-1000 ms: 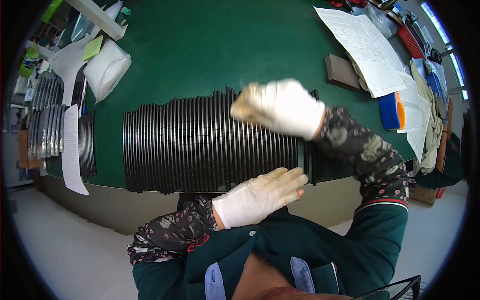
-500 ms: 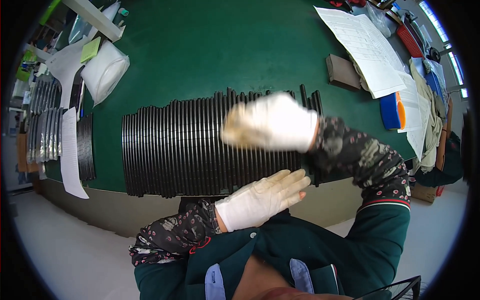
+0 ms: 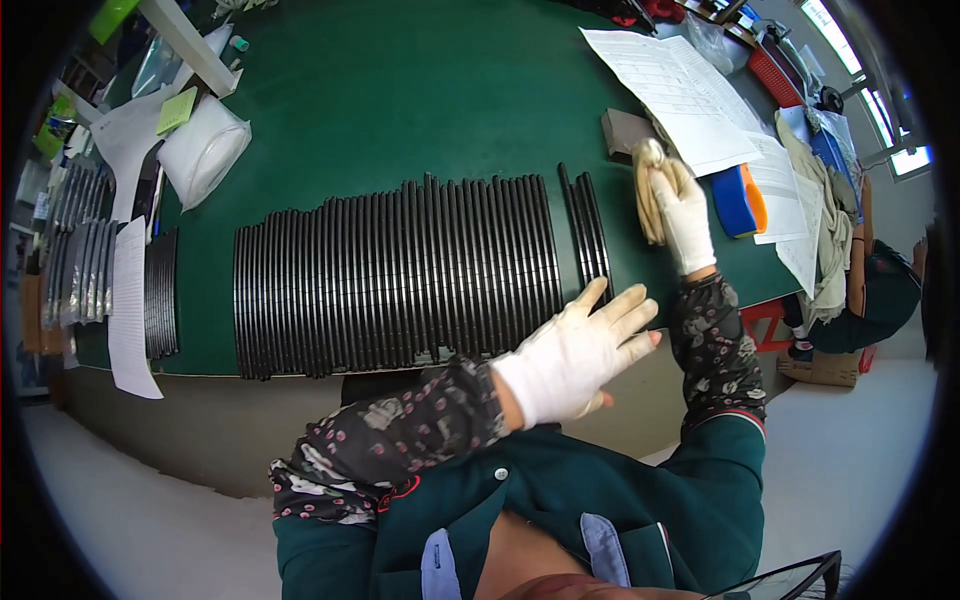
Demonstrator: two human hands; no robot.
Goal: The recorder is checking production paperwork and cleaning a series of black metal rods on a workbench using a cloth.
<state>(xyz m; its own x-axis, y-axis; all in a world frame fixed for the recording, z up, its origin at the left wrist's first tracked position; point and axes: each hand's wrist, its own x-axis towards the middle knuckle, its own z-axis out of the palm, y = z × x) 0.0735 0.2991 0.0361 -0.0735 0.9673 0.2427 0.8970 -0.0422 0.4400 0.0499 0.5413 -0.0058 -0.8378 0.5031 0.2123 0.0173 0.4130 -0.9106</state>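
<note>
While the left hand (image 3: 580, 355) hovers, fingers spread, near the black strips (image 3: 395, 275), the right hand (image 3: 685, 215) grips a cloth (image 3: 650, 185) beside white papers (image 3: 690, 95).

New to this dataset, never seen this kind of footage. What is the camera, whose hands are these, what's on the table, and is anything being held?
There is no machine here. The single picture comes from a wide fisheye camera worn on a person's head, looking down, so straight edges bend near the rim. The sleeves rising from the lower edge are the person's own arms, both hands in white gloves. The left hand is open and flat, fingers spread, at the near edge of the green table, holding nothing. The right hand grips a yellowish cloth. On the table lies a long row of thin black strips packed side by side, with a couple of strips apart at the right. Printed paper sheets and a white bag lie farther back.
</note>
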